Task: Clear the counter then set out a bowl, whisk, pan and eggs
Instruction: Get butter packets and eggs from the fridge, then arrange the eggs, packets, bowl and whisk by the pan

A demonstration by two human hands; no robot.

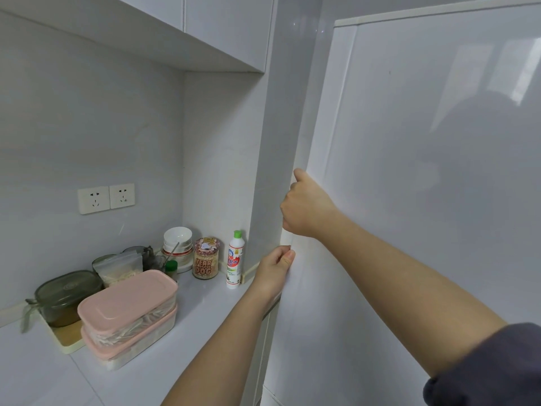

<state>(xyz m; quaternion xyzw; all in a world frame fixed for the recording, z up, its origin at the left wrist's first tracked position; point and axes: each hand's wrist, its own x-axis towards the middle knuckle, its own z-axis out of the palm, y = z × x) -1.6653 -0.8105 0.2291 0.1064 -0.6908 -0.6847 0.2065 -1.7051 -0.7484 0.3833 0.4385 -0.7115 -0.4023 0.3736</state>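
A tall white fridge door (424,171) fills the right half of the head view. My right hand (306,208) grips its left edge, fingers curled behind it. Just below, my left hand (275,269) pinches the same edge with thumb on the front. On the white counter (181,332) at the left, a stack of white bowls (177,244) stands in the back corner. No whisk, pan or eggs show.
Two stacked pink-lidded boxes (128,315) sit on the counter, with a dark glass lidded pot (66,297) on a tray behind them. A printed jar (205,262) and a white bottle with green cap (234,259) stand near the fridge. Wall cupboards (190,27) hang overhead.
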